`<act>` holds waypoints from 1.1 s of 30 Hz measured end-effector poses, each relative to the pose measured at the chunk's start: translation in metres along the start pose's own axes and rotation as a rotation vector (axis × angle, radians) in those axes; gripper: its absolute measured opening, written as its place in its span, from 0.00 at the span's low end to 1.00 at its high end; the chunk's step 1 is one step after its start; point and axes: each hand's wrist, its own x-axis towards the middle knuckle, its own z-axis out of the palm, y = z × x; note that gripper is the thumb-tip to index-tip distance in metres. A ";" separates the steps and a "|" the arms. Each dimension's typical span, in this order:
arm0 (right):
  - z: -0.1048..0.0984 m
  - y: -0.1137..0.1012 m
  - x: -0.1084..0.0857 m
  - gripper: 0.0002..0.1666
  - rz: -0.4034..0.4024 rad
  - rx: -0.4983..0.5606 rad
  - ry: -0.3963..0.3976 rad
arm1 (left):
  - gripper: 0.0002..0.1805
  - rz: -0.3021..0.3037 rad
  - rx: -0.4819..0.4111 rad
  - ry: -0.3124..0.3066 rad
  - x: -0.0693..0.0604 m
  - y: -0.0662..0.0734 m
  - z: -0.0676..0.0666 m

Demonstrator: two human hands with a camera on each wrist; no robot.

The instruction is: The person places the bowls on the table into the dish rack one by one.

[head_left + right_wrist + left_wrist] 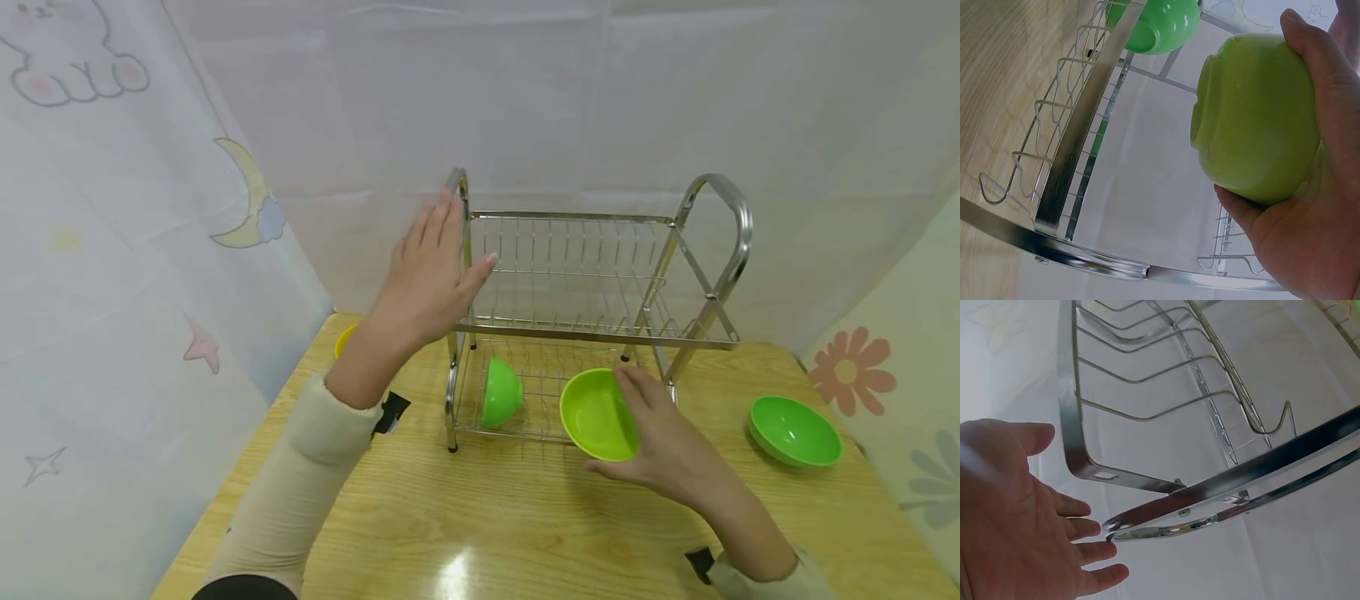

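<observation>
In the head view my right hand [663, 437] grips a yellow-green bowl [597, 417] by its right side, in front of the lower tier of a metal dish rack [581, 335]. The right wrist view shows the bowl's base turned toward the rack, with fingers and thumb round its rim side. My left hand [427, 279] is held flat with fingers extended beside the rack's left end; in the left wrist view it grips nothing, and its fingertips are close to the frame, contact unclear. A green bowl [501, 393] stands on its side on the lower tier, at the left.
A larger green bowl [795, 431] lies on the wooden table [495, 517] right of the rack. Part of a yellow object [344, 340] shows behind my left forearm. Curtains with printed figures hang behind and at both sides. The rack's upper tier has upright wire dividers.
</observation>
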 end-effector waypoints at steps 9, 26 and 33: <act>0.000 -0.006 0.000 0.77 -0.015 0.000 -0.006 | 0.43 0.181 -0.040 0.002 -0.051 0.018 0.001; 0.006 -0.018 0.006 0.75 -0.118 0.015 0.018 | 0.48 0.482 -0.036 -0.011 -0.118 0.054 0.027; 0.008 -0.025 0.009 0.76 -0.128 0.019 -0.005 | 0.52 0.483 -0.008 -0.164 -0.123 0.051 0.047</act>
